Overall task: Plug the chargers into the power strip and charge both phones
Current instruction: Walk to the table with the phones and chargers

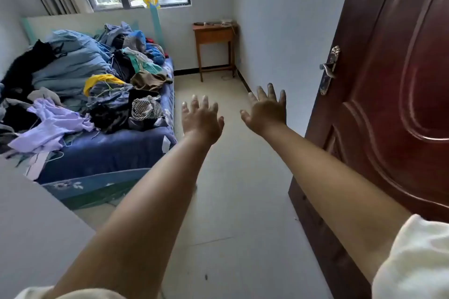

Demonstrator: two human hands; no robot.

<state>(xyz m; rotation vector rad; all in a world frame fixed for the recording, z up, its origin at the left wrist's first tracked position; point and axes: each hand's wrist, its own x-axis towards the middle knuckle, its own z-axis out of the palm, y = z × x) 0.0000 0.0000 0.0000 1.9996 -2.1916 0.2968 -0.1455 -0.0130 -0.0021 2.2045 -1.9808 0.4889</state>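
Far left, the bed (107, 153) is buried under a clothes pile (80, 85), its blue edge running alongside a strip of bare floor (233, 201). Left hand (202, 120) is stretched out over that floor, fingers spread wide, holding nothing. Right hand (266, 110) is the same, splayed and empty, just off the white wall. Way back in the corner a small wooden table (215, 39) has some small stuff on top, too tiny to tell if it's the chargers or phones. Dark red door (388, 116) stands open along the right edge.
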